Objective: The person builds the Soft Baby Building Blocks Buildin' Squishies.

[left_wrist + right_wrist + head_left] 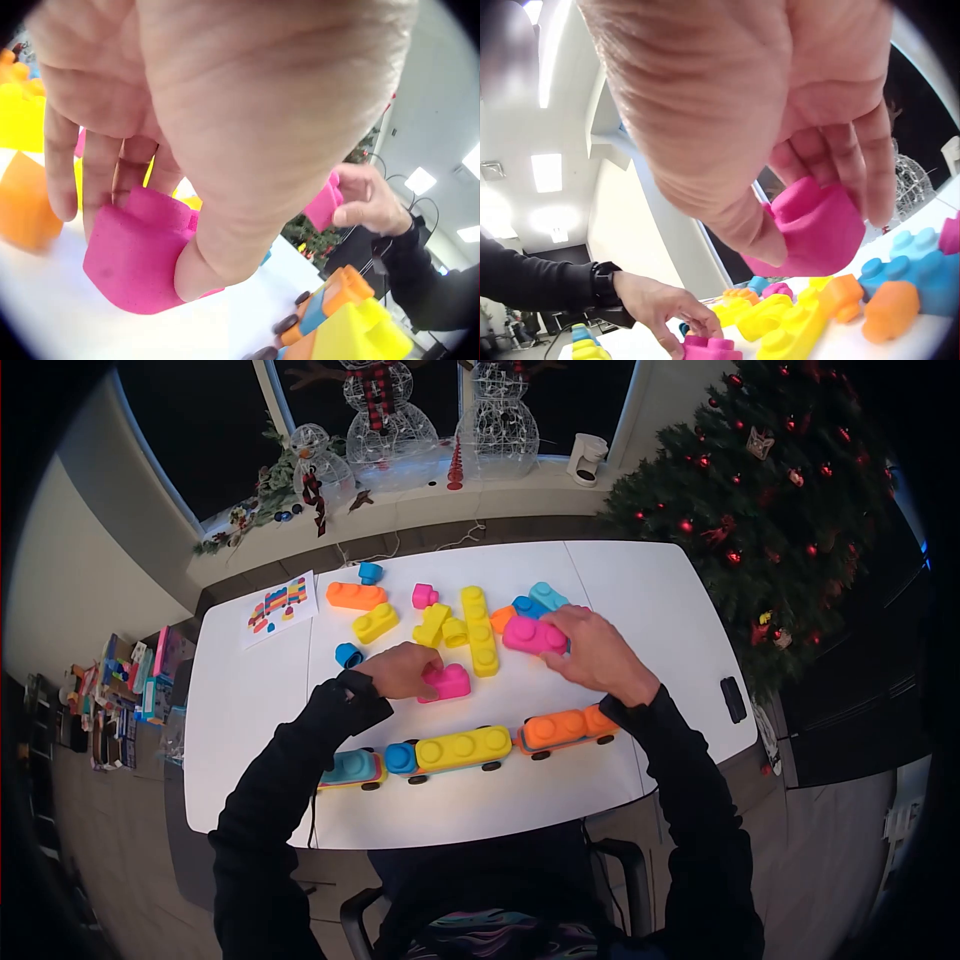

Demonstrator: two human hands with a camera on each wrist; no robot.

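My left hand (402, 669) grips a pink toy block (447, 682) low over the white table, thumb on one side and fingers on the other in the left wrist view. Another pink block (810, 232) is pinched in my right hand (604, 653), raised above the table near the orange and blue blocks. Between the hands lies a long yellow block (479, 630). Closer to me stands a wheeled block train, with a teal block (354, 766), a yellow block (463, 746) and an orange block (556, 729) on its cars.
Loose blocks lie farther back: an orange one (356, 596), a yellow one (375, 623), a small pink one (425, 595) and blue ones (370, 573). A printed picture sheet (280, 610) lies at the back left. A black case (733, 700) sits near the right edge.
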